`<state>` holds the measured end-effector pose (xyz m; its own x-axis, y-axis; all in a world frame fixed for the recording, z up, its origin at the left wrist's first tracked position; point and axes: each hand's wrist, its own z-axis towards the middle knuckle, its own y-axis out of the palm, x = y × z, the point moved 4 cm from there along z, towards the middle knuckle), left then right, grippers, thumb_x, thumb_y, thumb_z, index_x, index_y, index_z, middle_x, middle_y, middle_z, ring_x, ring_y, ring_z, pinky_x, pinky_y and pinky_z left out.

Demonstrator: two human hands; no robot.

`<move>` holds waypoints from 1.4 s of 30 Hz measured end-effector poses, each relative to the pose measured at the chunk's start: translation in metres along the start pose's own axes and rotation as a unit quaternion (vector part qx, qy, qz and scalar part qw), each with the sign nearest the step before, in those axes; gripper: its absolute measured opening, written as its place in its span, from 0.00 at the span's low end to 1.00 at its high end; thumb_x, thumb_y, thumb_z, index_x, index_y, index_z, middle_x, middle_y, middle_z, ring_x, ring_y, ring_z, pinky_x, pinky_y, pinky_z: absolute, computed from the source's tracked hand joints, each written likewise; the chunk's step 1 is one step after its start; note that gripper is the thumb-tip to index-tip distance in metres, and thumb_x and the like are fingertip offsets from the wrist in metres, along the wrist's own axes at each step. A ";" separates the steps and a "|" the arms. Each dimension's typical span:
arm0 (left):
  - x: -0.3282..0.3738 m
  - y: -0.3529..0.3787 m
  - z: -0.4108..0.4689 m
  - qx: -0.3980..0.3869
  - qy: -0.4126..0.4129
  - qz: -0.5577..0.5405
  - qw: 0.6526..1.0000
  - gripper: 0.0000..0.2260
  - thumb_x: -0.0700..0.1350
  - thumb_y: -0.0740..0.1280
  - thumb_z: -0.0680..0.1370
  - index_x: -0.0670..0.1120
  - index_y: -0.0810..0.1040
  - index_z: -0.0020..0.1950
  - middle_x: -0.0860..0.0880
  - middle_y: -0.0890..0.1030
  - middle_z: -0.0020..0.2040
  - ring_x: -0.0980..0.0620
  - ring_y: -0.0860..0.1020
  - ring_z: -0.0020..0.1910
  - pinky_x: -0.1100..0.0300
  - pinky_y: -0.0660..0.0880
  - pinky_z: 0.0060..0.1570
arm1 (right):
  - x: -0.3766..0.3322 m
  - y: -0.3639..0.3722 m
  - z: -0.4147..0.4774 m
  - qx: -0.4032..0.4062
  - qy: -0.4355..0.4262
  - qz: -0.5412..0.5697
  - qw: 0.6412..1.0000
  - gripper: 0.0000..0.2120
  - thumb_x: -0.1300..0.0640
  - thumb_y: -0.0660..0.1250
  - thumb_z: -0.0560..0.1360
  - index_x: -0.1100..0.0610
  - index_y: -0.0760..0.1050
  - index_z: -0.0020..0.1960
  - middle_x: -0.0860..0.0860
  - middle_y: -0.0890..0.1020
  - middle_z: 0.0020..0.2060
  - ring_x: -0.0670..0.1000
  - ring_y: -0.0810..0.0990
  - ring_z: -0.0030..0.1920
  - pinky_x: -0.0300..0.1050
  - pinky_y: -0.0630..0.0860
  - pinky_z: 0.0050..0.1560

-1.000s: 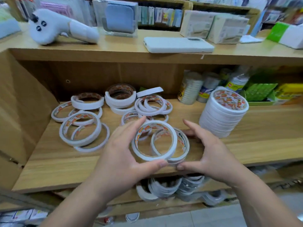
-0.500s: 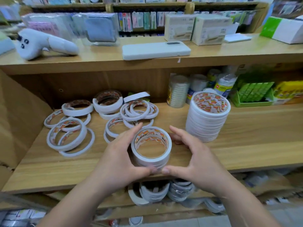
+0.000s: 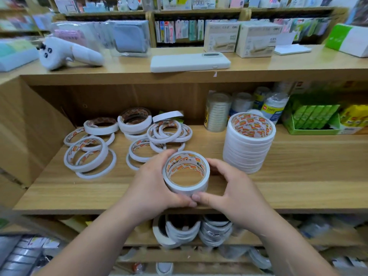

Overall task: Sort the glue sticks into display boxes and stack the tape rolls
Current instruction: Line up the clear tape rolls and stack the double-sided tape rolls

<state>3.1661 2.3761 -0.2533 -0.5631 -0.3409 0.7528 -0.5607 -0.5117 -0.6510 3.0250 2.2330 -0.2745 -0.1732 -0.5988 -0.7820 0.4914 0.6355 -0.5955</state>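
While the left hand [image 3: 153, 186] and right hand [image 3: 233, 188] clamp a short stack of white tape rolls [image 3: 186, 172] at the wooden shelf [image 3: 298, 186] front, tape stacking is underway. The next move likely needs squaring it, then adding loose white tape rolls [image 3: 87, 156].

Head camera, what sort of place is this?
Likely a stationery shop: tape rolls stacked and loose on a wooden shelf, a green display box of small packs, racks of hanging packets behind.

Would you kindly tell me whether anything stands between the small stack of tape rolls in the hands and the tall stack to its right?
Nothing visible does. Both the left hand and right hand grip the small stack; only that right hand and a strip of bare shelf separate it from the tall stack.
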 end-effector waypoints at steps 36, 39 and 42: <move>0.027 -0.088 0.082 0.065 0.206 0.212 0.953 0.04 0.46 0.70 0.78 0.51 0.81 0.52 0.51 0.76 0.62 0.49 0.74 0.63 0.50 0.71 0.64 | -0.004 -0.002 -0.004 0.051 0.031 -0.081 0.995 0.44 0.32 0.77 0.59 0.45 0.71 0.72 0.38 0.75 0.65 0.38 0.71 0.64 0.41 0.69 0.69; 0.026 -0.081 0.042 0.017 0.208 0.149 0.967 0.04 0.48 0.71 0.77 0.56 0.80 0.50 0.55 0.71 0.71 0.60 0.69 0.70 0.70 0.64 0.66 | -0.003 -0.001 -0.004 0.057 0.031 -0.084 0.994 0.41 0.34 0.77 0.62 0.45 0.72 0.71 0.38 0.76 0.64 0.39 0.72 0.64 0.43 0.71 0.68; 0.020 -0.063 0.015 -0.036 0.201 0.108 0.973 0.03 0.53 0.68 0.77 0.59 0.79 0.50 0.61 0.65 0.76 0.65 0.66 0.73 0.72 0.65 0.65 | -0.004 -0.002 -0.005 0.061 0.034 -0.082 0.994 0.40 0.35 0.77 0.63 0.45 0.71 0.71 0.40 0.76 0.65 0.40 0.73 0.64 0.44 0.71 0.68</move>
<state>3.1991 2.3899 -0.1962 -0.8566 -0.0905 0.5080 -0.4358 -0.4003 -0.8061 3.0204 2.2372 -0.2710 -0.3150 -0.6527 -0.6890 0.5513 0.4651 -0.6926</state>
